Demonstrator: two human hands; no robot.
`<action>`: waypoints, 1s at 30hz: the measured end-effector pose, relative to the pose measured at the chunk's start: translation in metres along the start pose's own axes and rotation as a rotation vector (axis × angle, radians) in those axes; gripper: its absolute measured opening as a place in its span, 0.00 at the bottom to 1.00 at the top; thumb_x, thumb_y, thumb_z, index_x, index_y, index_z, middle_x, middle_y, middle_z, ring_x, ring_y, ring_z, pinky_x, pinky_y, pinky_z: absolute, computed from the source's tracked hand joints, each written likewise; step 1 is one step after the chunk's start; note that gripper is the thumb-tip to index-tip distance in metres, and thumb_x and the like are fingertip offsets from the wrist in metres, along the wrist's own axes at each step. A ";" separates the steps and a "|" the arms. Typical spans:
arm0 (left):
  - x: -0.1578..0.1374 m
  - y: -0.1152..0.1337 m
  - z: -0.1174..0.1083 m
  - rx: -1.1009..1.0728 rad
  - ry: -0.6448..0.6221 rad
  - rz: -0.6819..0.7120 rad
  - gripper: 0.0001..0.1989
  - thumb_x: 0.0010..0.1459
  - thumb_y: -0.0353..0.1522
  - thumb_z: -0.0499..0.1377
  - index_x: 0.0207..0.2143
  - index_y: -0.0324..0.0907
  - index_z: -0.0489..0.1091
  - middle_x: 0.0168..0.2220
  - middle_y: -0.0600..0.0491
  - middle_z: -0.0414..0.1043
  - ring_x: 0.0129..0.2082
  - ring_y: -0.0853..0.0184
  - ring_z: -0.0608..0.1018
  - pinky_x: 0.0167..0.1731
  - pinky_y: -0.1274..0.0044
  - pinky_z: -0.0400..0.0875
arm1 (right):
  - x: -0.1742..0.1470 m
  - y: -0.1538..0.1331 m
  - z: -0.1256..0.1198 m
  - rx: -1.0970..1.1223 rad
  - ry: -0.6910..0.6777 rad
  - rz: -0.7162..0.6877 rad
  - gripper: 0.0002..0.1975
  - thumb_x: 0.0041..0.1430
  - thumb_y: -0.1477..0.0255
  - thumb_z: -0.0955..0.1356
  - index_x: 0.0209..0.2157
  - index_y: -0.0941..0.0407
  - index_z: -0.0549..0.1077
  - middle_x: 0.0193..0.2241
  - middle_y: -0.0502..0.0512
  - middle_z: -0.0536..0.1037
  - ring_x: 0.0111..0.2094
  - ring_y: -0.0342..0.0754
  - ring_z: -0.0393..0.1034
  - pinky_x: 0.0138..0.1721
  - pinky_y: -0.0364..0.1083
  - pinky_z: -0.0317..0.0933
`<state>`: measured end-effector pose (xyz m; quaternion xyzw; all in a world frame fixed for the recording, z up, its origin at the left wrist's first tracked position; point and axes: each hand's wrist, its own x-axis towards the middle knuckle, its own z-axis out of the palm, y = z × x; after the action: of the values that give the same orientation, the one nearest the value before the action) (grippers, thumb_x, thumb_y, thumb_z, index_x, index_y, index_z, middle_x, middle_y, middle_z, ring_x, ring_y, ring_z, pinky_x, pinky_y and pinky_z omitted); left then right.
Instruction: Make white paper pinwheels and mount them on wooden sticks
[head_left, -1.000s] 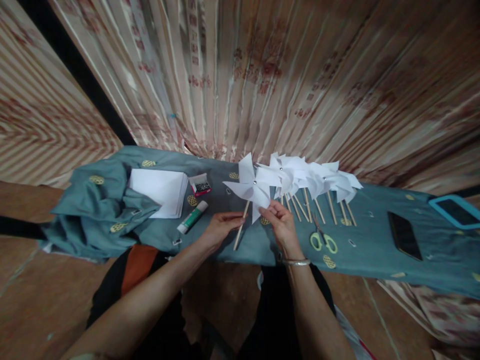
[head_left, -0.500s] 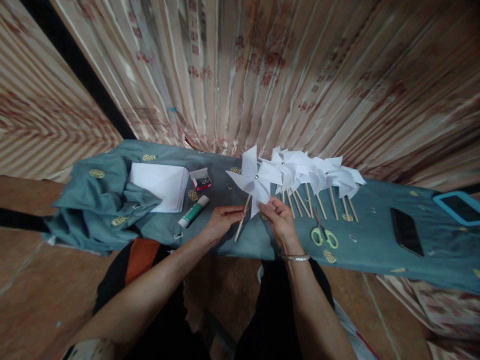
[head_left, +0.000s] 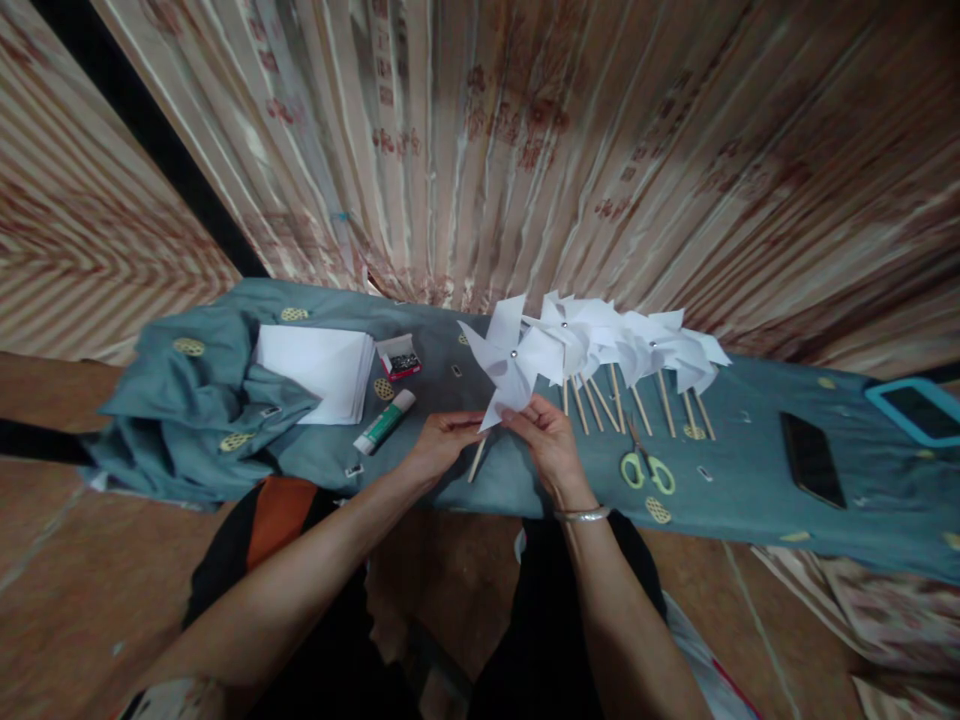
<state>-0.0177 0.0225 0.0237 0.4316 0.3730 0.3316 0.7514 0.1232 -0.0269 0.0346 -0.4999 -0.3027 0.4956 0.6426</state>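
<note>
A white paper pinwheel [head_left: 504, 358] on a thin wooden stick is held up over the cloth-covered table. My left hand [head_left: 444, 445] is closed in a pinch around the stick, just below the blades. My right hand [head_left: 546, 437] pinches the lower blade at its tip, fingers closed on the paper. A shiny pin head shows at the middle of the wheel. Just right of it, several finished-looking pinwheels [head_left: 592, 335] lie overlapping in a row, their sticks pointing toward me.
Left on the table are a stack of white paper [head_left: 315, 365], an open small box of pins [head_left: 400, 357] and a glue stick [head_left: 385, 422]. Green-handled scissors [head_left: 646, 470], a dark phone [head_left: 812, 460] and a blue-framed device [head_left: 919, 412] lie to the right. A curtain [head_left: 480, 150] hangs behind.
The pinwheel's blades have turned a little, the lowest one swinging left. My right hand has moved slightly left with that blade; my left hand keeps its hold on the stick.
</note>
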 end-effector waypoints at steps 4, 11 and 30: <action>-0.001 0.000 0.000 0.011 -0.009 0.003 0.19 0.33 0.39 0.73 0.30 0.39 0.81 0.29 0.50 0.81 0.35 0.61 0.79 0.47 0.70 0.69 | 0.000 0.000 0.003 -0.028 -0.008 -0.003 0.19 0.36 0.62 0.79 0.32 0.52 0.78 0.29 0.47 0.82 0.32 0.46 0.75 0.40 0.45 0.69; 0.001 0.001 -0.002 0.035 0.070 -0.028 0.15 0.36 0.35 0.71 0.31 0.41 0.81 0.30 0.52 0.81 0.32 0.64 0.78 0.40 0.73 0.70 | 0.000 -0.014 -0.014 -0.232 0.143 -0.095 0.18 0.43 0.54 0.75 0.28 0.54 0.78 0.21 0.49 0.78 0.24 0.44 0.69 0.29 0.45 0.63; -0.003 0.001 -0.002 0.096 0.025 -0.051 0.13 0.35 0.34 0.71 0.29 0.41 0.81 0.25 0.54 0.78 0.27 0.68 0.74 0.36 0.76 0.68 | 0.026 -0.018 -0.053 -0.158 0.489 -0.375 0.13 0.43 0.61 0.76 0.31 0.54 0.80 0.32 0.52 0.82 0.35 0.47 0.72 0.45 0.51 0.64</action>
<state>-0.0211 0.0211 0.0244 0.4533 0.4088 0.2996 0.7332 0.1848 -0.0209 0.0324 -0.5880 -0.2637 0.2088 0.7356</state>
